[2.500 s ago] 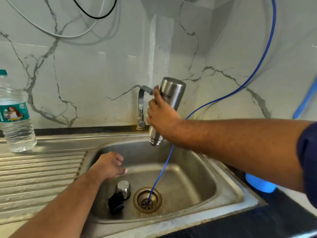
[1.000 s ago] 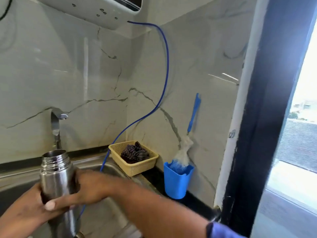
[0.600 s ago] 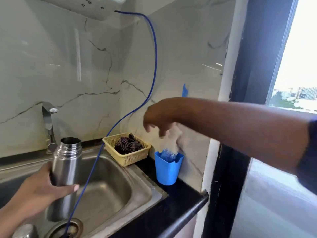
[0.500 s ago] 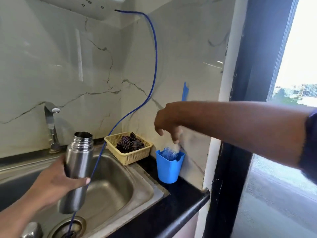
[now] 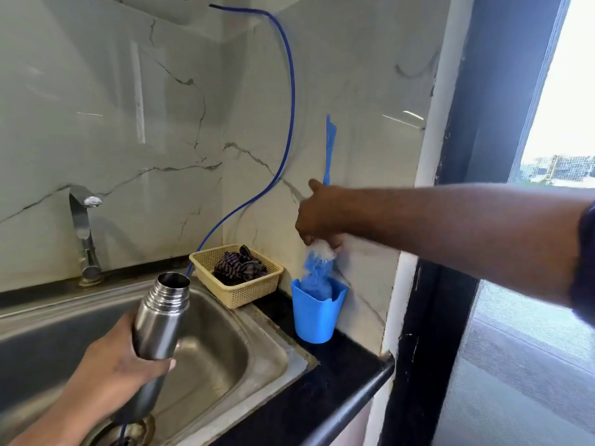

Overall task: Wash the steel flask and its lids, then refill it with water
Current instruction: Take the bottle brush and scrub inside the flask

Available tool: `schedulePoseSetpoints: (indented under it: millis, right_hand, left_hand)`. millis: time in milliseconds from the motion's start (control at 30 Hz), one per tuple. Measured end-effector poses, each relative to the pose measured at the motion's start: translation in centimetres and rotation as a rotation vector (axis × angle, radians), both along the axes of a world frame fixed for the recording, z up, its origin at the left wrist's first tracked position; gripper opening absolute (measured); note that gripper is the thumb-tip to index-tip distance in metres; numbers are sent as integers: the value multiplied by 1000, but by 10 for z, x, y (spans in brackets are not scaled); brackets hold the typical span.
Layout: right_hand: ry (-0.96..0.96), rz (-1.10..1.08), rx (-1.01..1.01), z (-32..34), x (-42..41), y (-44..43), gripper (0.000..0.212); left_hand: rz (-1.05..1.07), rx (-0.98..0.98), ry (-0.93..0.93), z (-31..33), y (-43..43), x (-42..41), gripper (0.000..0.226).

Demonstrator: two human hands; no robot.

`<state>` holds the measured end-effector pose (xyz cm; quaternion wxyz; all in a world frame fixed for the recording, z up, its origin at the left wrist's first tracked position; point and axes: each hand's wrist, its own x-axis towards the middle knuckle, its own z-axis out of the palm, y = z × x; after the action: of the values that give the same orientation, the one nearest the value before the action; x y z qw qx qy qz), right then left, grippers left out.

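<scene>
Sink (image 5: pixel 273 349) lay under steel flask (image 5: pixel 159 323), which tilted open-mouthed above basin w/ L hand (image 5: pixel 109 375) grip curled round its body, while R hand (image 5: pixel 318 220) grip, over blue cup (image 5: pixel 317 320) on table (image 5: pixel 322 397) nr wall, pinched bristle top of bottle brush (image 5: pixel 317 272) standing in it.

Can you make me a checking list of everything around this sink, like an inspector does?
Surface: steel sink, black counter.
Job's things: steel flask open, tilted over the sink; lids not in view.
Clutter: yellow basket holding dark cloth; blue cup holding bottle brush.
Hands: left hand grips the flask; right hand grips the brush above the cup.
Cables: blue tube runs down the wall into the sink.
Surroundings: marble wall, tap, window.
</scene>
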<state>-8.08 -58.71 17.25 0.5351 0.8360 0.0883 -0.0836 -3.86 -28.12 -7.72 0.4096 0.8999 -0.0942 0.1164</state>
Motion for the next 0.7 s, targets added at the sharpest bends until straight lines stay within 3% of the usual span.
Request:
schedulePoseSetpoints:
  millis: [233,467,700]
  right_hand:
    - [-56,-34,0,24,-8,10,72]
    - [43,-62,60,-35,1,3,54]
    - [33,-72,24,-37,3,-7,58]
  left_hand:
    - [20,-27,11,-6,7,9,80]
    - [37,-37,37,-6,10,11,80]
    - [33,-61,35,-4,12,10,89]
